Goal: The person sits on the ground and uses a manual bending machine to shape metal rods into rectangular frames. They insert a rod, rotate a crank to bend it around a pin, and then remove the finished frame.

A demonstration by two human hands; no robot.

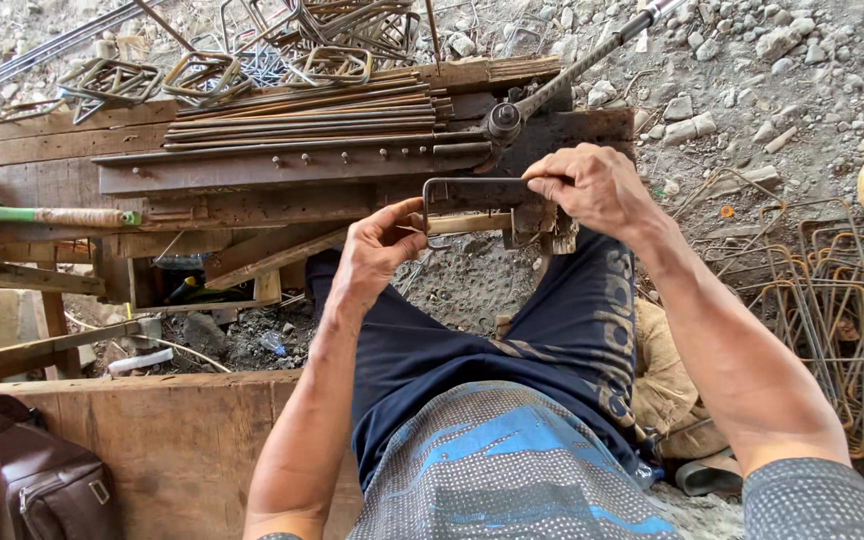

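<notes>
A bent steel rod stirrup (472,185), a rectangular loop, is held between both of my hands in front of a wooden workbench (252,170). My left hand (380,245) pinches its left end near the lower corner. My right hand (592,185) grips its right side from above. Just behind, a bundle of straight rusty rods (302,125) lies on the bench beside a bending lever (562,75) with a round pivot. I sit with my legs in dark trousers under the stirrup.
Finished stirrups (842,310) are stacked at my right on gravel, more of them (202,70) behind the bench. A hammer with green handle (52,215) lies at left. A brown bag (47,480) rests by a wooden board at lower left.
</notes>
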